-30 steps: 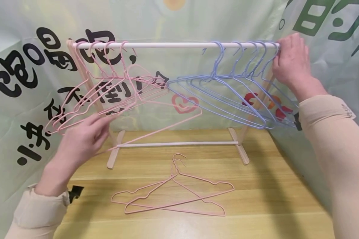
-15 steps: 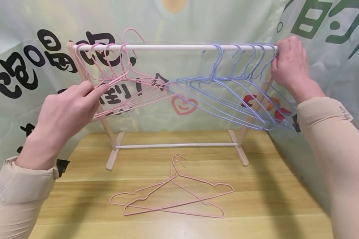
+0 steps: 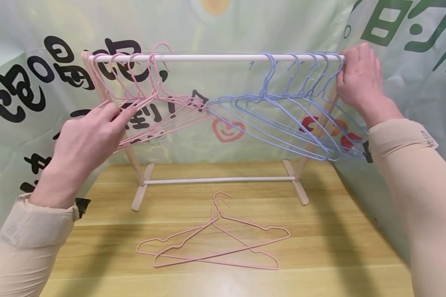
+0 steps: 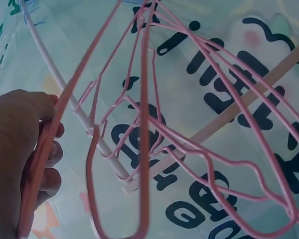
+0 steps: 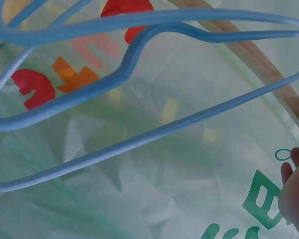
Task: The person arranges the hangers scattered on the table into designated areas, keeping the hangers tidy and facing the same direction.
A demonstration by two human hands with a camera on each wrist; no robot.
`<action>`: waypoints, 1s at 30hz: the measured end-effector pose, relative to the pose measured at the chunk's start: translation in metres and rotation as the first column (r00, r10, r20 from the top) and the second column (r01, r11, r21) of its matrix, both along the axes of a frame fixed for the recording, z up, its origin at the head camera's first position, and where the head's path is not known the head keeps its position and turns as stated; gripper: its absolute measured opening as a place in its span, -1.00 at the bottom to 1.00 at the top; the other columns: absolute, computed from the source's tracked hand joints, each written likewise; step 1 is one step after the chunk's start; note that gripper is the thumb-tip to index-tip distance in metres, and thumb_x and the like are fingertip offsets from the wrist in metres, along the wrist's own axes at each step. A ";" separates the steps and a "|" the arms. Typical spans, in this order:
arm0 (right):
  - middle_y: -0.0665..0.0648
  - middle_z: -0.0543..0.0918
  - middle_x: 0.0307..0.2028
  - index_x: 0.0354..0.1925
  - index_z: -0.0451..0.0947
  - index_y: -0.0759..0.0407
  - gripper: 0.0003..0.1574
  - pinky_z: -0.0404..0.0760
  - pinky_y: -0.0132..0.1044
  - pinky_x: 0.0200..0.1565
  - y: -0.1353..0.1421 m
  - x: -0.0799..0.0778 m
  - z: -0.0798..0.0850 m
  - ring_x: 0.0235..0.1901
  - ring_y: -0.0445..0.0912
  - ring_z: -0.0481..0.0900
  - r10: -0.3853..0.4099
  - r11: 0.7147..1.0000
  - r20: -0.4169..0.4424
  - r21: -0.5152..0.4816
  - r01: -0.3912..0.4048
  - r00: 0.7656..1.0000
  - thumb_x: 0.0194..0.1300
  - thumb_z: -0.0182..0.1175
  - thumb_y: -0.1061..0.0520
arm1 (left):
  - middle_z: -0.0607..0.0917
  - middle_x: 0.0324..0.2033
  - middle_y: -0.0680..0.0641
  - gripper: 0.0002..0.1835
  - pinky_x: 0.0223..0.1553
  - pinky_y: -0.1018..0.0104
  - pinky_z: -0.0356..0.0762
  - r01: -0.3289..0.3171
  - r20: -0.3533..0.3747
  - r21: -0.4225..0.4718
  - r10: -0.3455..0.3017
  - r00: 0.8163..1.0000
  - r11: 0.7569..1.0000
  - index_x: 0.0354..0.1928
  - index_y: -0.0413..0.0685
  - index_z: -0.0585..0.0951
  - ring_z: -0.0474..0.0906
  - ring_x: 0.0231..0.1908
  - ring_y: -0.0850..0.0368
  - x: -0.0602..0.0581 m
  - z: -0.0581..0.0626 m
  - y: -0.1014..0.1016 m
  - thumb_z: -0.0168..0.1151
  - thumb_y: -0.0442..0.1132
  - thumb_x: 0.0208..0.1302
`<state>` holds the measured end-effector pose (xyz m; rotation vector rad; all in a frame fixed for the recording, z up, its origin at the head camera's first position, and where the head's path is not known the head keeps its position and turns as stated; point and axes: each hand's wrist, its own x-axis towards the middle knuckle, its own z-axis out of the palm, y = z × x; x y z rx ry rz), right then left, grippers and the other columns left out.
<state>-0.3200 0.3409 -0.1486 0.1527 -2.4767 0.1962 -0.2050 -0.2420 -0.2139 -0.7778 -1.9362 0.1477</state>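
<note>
In the head view, my left hand (image 3: 91,140) grips a pink wire hanger (image 3: 143,102) by its shoulder. Its hook (image 3: 163,44) arches over the white rod (image 3: 215,57) of a small clothes rack; whether it bears on the rod I cannot tell. Seen from the left wrist, the fingers (image 4: 51,181) curl round the wire. Several pink hangers (image 3: 137,86) hang at the rod's left end, just beyond this hand. My right hand (image 3: 362,80) holds the rack's top right corner, beside several hanging blue hangers (image 3: 270,78). The right wrist view shows only part of that hand (image 5: 296,194).
Two more pink hangers (image 3: 223,251) lie overlapping on the wooden table (image 3: 319,255) in front of the rack. Rack feet (image 3: 297,187) stand on the table, joined by a low white bar (image 3: 219,180). A printed cloth (image 3: 223,29) hangs behind and at the sides.
My left hand has raised the pink hanger from below to the rod, and its hook has since come down slightly over the rod. My right hand stays on the rack corner.
</note>
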 end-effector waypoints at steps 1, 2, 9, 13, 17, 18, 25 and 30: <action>0.42 0.18 -0.03 0.15 0.22 0.46 -0.62 0.12 0.16 -0.04 0.000 0.000 0.000 0.04 0.34 0.14 -0.001 1.000 -0.004 -0.002 0.001 1.000 0.44 -0.21 0.27 | 0.52 -0.36 -0.18 -0.66 -0.83 -0.08 0.24 0.000 0.007 0.000 0.000 1.000 1.000 0.16 -0.09 0.58 0.46 -0.51 -0.21 -0.001 -0.001 0.000 0.03 -0.47 0.44; 0.41 0.18 -0.04 0.14 0.22 0.45 -0.62 0.12 0.15 -0.05 0.001 0.000 0.000 0.04 0.34 0.14 -0.004 1.000 -0.005 -0.002 0.004 1.000 0.44 -0.21 0.28 | 0.51 -0.37 -0.16 -0.66 -0.84 -0.07 0.23 0.000 0.011 0.004 0.000 1.000 1.000 0.16 -0.08 0.59 0.45 -0.52 -0.19 -0.002 -0.002 0.000 0.03 -0.46 0.45; 0.41 0.18 -0.04 0.14 0.22 0.46 -0.61 0.14 0.20 0.01 0.003 0.002 0.000 0.05 0.35 0.14 -0.002 1.000 -0.005 -0.021 0.002 1.000 0.42 -0.20 0.29 | 0.49 -0.43 -0.09 -0.70 -0.82 0.06 0.13 0.052 0.092 0.078 -0.059 0.994 0.996 0.08 0.00 0.67 0.26 -0.68 -0.01 -0.015 -0.016 -0.003 0.08 -0.40 0.45; 0.42 0.18 -0.04 0.15 0.22 0.47 -0.60 0.14 0.22 0.02 0.003 0.002 0.000 0.05 0.36 0.13 -0.003 1.000 0.007 -0.023 0.003 1.000 0.41 -0.19 0.29 | 0.54 -0.41 -0.06 -0.70 -0.76 0.10 0.15 0.032 0.193 0.165 -0.064 0.979 0.986 0.11 0.07 0.70 0.24 -0.72 0.06 -0.019 -0.022 -0.006 0.17 -0.35 0.44; 0.42 0.17 -0.05 0.15 0.21 0.47 -0.60 0.14 0.22 0.02 0.003 0.002 0.000 0.05 0.37 0.13 -0.009 1.000 0.014 -0.025 0.009 1.000 0.42 -0.20 0.29 | 0.56 -0.37 0.00 -0.69 -0.65 0.14 0.22 -0.067 0.361 0.229 -0.021 0.932 0.971 0.16 0.16 0.70 0.35 -0.62 0.11 -0.018 -0.023 -0.007 0.22 -0.29 0.47; 0.42 0.17 -0.04 0.15 0.21 0.47 -0.61 0.14 0.22 0.03 0.003 0.002 0.000 0.06 0.36 0.13 -0.008 1.000 0.011 -0.026 0.008 1.000 0.43 -0.20 0.28 | 0.55 -0.37 0.01 -0.69 -0.63 0.15 0.23 -0.089 0.393 0.239 -0.012 0.919 0.967 0.16 0.17 0.70 0.38 -0.58 0.11 -0.018 -0.023 -0.007 0.21 -0.28 0.48; 0.43 0.17 -0.02 0.16 0.20 0.46 -0.60 0.14 0.22 0.04 0.003 0.003 0.000 0.07 0.36 0.13 0.000 1.000 0.004 -0.026 0.000 1.000 0.44 -0.21 0.28 | 0.56 -0.36 0.04 -0.73 -0.55 0.14 0.28 -0.141 0.449 0.277 0.002 0.894 0.950 0.14 0.11 0.71 0.42 -0.46 0.13 -0.017 -0.022 -0.007 0.22 -0.24 0.48; 0.42 0.15 -0.03 0.15 0.20 0.46 -0.61 0.13 0.21 0.04 0.003 0.003 0.001 0.07 0.35 0.12 -0.003 1.000 0.007 -0.025 0.004 1.000 0.44 -0.22 0.28 | 0.63 -0.22 -0.05 -0.74 -0.52 0.03 0.38 -0.152 0.408 0.314 0.012 0.913 0.937 0.12 0.03 0.71 0.54 -0.35 0.04 -0.014 -0.025 -0.010 0.26 -0.24 0.45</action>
